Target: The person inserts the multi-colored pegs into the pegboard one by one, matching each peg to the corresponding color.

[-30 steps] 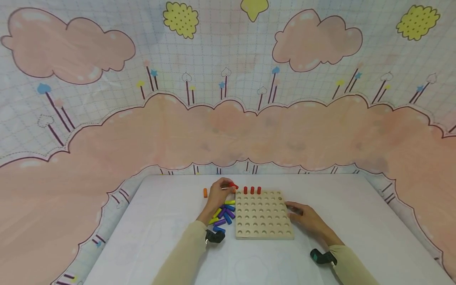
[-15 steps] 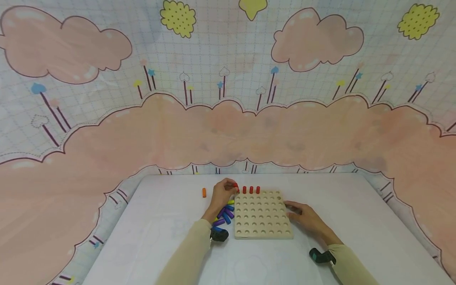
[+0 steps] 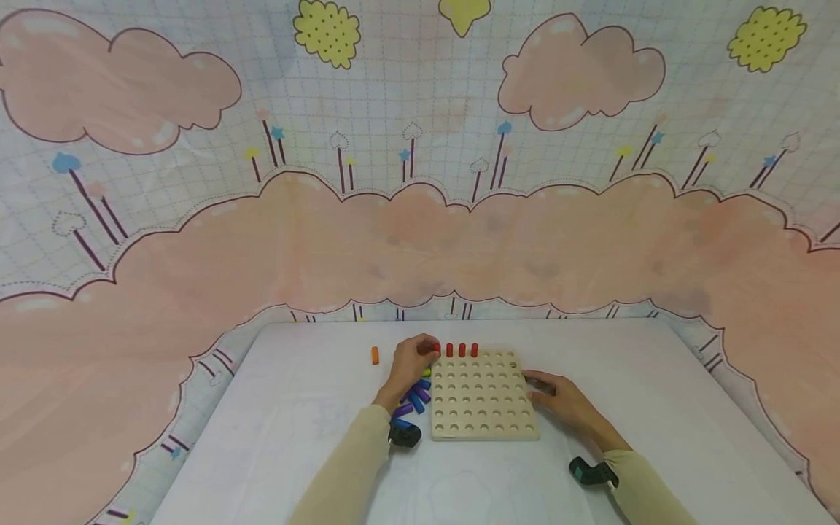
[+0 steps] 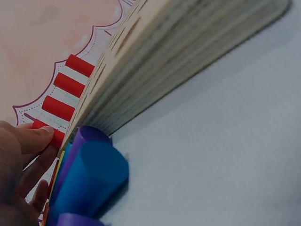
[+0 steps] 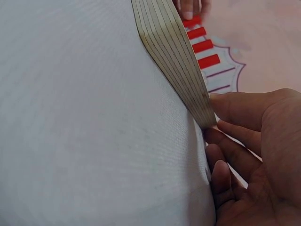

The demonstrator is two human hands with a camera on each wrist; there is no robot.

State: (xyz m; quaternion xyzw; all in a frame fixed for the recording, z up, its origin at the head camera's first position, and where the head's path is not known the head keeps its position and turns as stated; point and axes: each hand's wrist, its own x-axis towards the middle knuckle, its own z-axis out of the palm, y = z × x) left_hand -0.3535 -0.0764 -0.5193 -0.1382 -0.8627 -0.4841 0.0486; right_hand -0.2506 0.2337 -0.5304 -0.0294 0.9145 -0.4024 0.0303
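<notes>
Fingers of the left hand [image 3: 413, 362] clamped on a red peg [image 4: 57, 138], which stands at the far-left corner of the perforated wooden board [image 3: 475, 421]. Key relation: the peg lies at the fingertips, on the right-hand side of the left hand, with its long axis roughly upright and nearly parallel to the three other red pegs [image 3: 462, 350] in the board's far row. Its lower end meets the board's top face; how deep it sits in its hole cannot be told. The left hand is much the nearer to it.

The right hand [image 3: 569, 405], its thumb and fingers somewhat apart, touches the board's right edge and holds no peg. Just beside the board's left side, partly hidden under the left hand and wrist, lie loose pegs, among them a blue peg [image 4: 94, 176], a purple peg [image 3: 403, 410] and a yellow peg [image 3: 426, 372]. An orange peg [image 3: 375, 356] lies apart, to the left of the left hand. All rest on a white worktop [image 3: 295, 408]; a cloud-patterned backdrop [image 3: 558, 248] rises behind.
</notes>
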